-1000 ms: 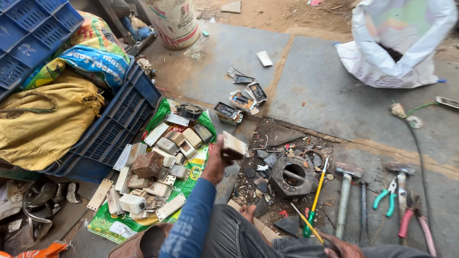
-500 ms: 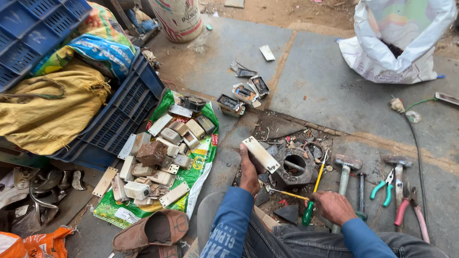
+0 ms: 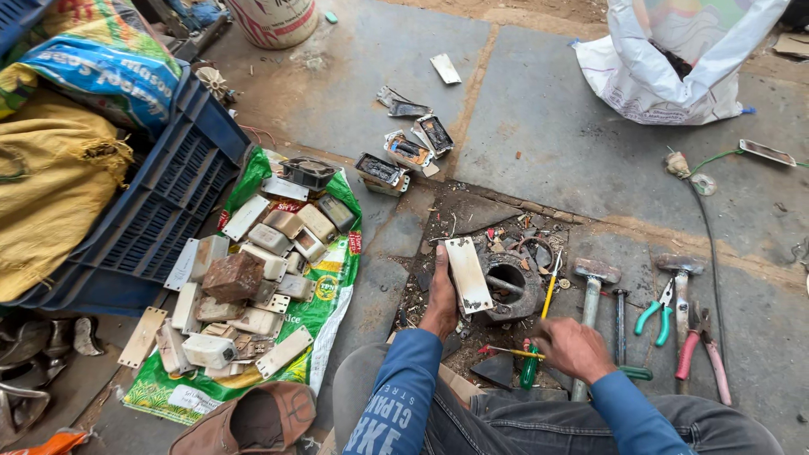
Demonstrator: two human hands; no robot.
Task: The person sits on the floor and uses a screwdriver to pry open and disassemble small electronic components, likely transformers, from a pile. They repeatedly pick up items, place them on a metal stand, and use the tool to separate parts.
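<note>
Two hands worked: your left hand (image 3: 440,305) clamped the plate (image 3: 468,274), long axis toward twelve; right hand (image 3: 571,347), at four o'clock, gripped the screwdriver (image 3: 533,368).

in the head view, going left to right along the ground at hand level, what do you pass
blue crate → green sack with switch parts → left hand holding a white plate → metal ring block → right hand → hammer → green-handled pliers → pink-handled pliers

Left grip (image 3: 440,297) around white plate (image 3: 468,275), right grip (image 3: 570,347) on screwdriver (image 3: 539,344).
</note>
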